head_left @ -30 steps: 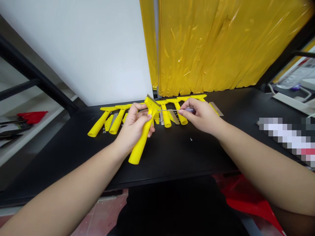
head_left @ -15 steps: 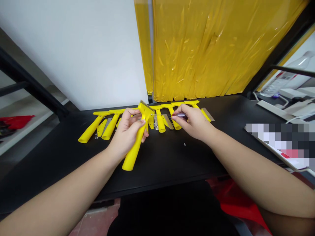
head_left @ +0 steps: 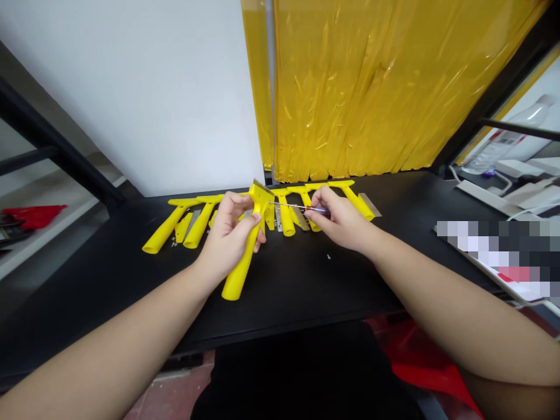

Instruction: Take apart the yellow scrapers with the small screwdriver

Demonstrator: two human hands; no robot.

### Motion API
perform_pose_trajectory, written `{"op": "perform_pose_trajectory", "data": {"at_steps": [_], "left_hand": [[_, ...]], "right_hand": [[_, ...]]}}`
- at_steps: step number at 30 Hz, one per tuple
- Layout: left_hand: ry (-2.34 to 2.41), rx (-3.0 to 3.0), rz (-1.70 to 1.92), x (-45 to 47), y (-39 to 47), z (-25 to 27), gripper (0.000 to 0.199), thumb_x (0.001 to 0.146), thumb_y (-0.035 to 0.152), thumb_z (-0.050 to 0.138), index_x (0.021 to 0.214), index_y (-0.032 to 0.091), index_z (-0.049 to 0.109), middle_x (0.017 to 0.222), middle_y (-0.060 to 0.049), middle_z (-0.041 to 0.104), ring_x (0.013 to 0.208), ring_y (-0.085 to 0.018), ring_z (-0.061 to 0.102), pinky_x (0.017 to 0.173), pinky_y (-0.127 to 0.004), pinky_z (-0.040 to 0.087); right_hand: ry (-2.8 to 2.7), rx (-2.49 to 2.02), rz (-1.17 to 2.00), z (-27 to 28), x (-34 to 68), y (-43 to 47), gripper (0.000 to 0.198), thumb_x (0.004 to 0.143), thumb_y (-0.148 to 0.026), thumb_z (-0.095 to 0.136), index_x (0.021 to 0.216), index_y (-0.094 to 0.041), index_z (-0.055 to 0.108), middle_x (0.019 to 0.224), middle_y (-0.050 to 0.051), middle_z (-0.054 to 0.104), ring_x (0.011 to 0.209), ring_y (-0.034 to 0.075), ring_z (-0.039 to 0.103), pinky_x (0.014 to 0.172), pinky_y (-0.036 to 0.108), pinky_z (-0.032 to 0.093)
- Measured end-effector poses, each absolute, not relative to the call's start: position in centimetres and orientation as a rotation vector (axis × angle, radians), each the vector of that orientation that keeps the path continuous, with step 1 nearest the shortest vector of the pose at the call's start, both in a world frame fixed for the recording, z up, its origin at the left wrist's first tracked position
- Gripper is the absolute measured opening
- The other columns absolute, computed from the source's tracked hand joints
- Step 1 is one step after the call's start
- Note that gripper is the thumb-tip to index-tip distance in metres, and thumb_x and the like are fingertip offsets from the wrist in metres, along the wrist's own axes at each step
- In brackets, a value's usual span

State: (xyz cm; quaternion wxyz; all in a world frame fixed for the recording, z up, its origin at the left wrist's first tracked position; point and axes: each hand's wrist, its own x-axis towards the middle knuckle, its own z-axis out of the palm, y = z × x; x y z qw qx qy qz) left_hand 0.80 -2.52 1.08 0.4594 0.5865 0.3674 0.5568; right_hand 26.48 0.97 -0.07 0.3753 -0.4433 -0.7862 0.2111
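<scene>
My left hand (head_left: 234,224) is closed around a yellow scraper (head_left: 238,274), its thick handle slanting down toward me and a metal blade (head_left: 261,187) along its top edge. My right hand (head_left: 343,219) grips a screwdriver (head_left: 318,210) with a dark purple handle. The thin shaft points left, and its tip meets the side of the scraper's head, by a small screw. Behind both hands lies a row of more yellow scrapers (head_left: 164,230), with loose blades (head_left: 370,204) and yellow plates (head_left: 184,227) between them. Part of this row is hidden by my hands.
A small screw (head_left: 329,256) lies on the black table (head_left: 284,297) in front of my right hand. Yellow plastic sheeting (head_left: 350,87) and a white panel (head_left: 153,87) stand behind. To the right are a clear bottle (head_left: 507,140) and white items on a shelf.
The scraper and my left hand have shifted slightly right, and the scraper's head is turned a little. The screwdriver stays against the head, its shaft tilted a bit more.
</scene>
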Motion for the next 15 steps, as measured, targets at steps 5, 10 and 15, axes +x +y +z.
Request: {"op": "perform_pose_trajectory", "data": {"at_steps": [5, 10, 15], "left_hand": [[0.888, 1.481, 1.368, 0.93, -2.75, 0.94, 0.033, 0.088, 0.026, 0.073, 0.102, 0.025, 0.043, 0.109, 0.003, 0.058, 0.053, -0.008, 0.067, 0.039, -0.02, 0.051], [0.899, 1.483, 1.371, 0.84, -2.58, 0.96, 0.033, 0.087, 0.026, 0.075, 0.101, 0.024, 0.045, 0.112, 0.002, 0.058, 0.054, -0.007, 0.067, 0.039, -0.02, 0.051], [0.908, 1.469, 1.381, 0.88, -2.55, 1.09, 0.032, 0.087, 0.025, 0.075, 0.101, 0.024, 0.046, 0.109, 0.002, 0.057, 0.053, -0.008, 0.067, 0.038, -0.02, 0.05]], "right_hand": [[-2.0, -1.226, 0.531, -0.05, 26.62, 1.45, 0.047, 0.107, -0.053, 0.049, 0.075, -0.022, 0.062, 0.068, 0.002, 0.061, 0.067, 0.02, 0.055, 0.068, 0.035, 0.04], [-2.012, -1.1, 0.69, -0.45, 26.59, 1.08, 0.02, 0.103, -0.045, 0.061, 0.107, -0.026, 0.057, 0.078, -0.001, 0.064, 0.066, 0.019, 0.055, 0.064, 0.033, 0.041], [-1.998, -1.149, 0.535, -0.16, 26.65, 1.33, 0.02, 0.101, -0.041, 0.063, 0.093, -0.024, 0.054, 0.079, 0.001, 0.063, 0.069, 0.019, 0.054, 0.065, 0.034, 0.039]]}}
